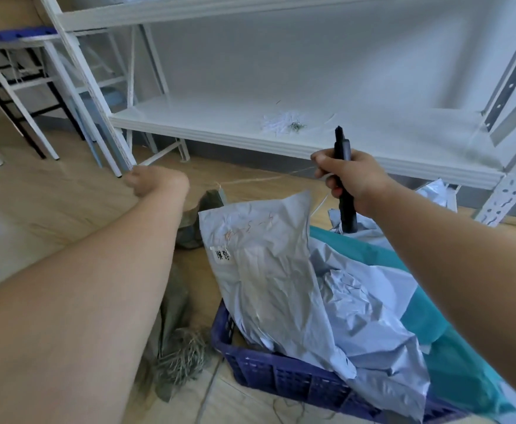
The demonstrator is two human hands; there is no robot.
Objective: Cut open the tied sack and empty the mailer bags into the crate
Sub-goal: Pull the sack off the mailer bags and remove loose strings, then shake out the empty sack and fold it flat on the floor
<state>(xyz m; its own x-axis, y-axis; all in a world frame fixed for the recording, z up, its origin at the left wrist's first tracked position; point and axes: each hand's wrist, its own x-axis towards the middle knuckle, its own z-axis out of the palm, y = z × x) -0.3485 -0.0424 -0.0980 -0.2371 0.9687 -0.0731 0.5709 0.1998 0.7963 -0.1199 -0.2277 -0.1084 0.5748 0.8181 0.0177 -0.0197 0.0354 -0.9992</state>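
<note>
The right hand (346, 175) is clenched around a dark utility knife (343, 179), held upright with its tip pointing up, away from the body and clear of the packages. A thin string (265, 178) runs taut from this hand leftward to a knot at the far end of the olive sack (189, 221), which lies on the wooden floor (51, 209) between the left forearm and the blue crate (281, 381). The tension suggests the string is being pulled straight, probably so the tie can be cut or drawn free. The left hand (155, 183) is closed into a fist at the far left; its fingers face away, so what it grips cannot be determined. The sack looks flat and largely emptied, with frayed fibres at its near end. Grey mailer bags (269, 270) and a teal mailer bag (452, 362) are piled in the crate at near right. A white shelf (220, 120) with paper scraps stands at the far side.
</note>
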